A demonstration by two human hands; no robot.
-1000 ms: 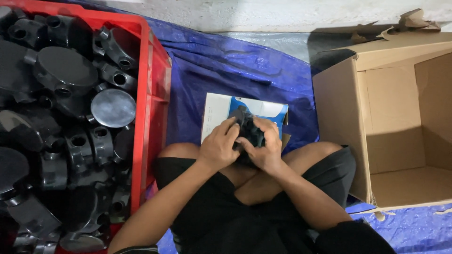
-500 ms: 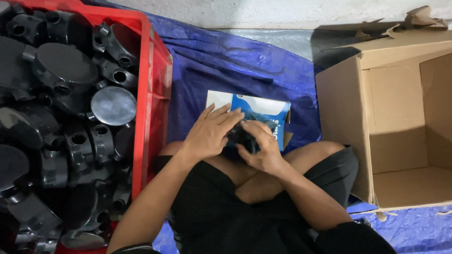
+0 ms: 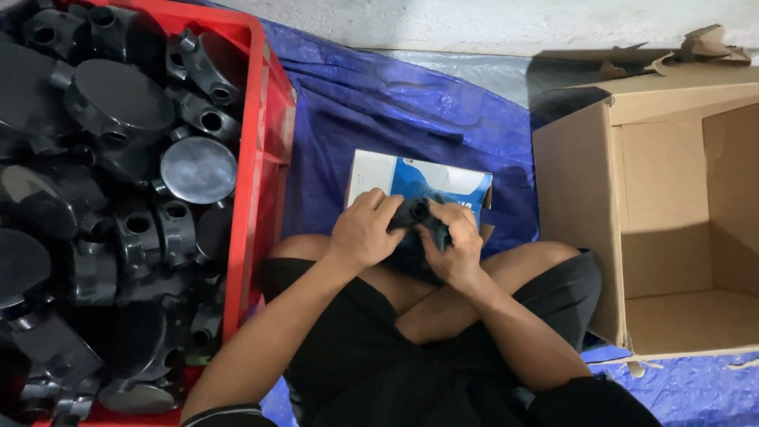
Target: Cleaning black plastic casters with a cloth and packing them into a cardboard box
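I sit cross-legged on a blue tarp (image 3: 379, 111). Both hands hold a black round plastic junction box (image 3: 415, 213) over my lap. My left hand (image 3: 364, 233) grips its left side with the fingers curled over the top. My right hand (image 3: 452, 241) grips its right side. Just beyond the hands lies a small white and blue carton (image 3: 419, 178) on the tarp, partly hidden by the black part and my fingers.
A red plastic crate (image 3: 265, 150) at my left is full of several black round junction boxes (image 3: 198, 168) and lids. An open brown cardboard box (image 3: 656, 229) stands on its side at my right. A pale wall runs along the far edge.
My left hand opened its fingers briefly over the black part and has closed on it again. The part has turned slightly in my hands.
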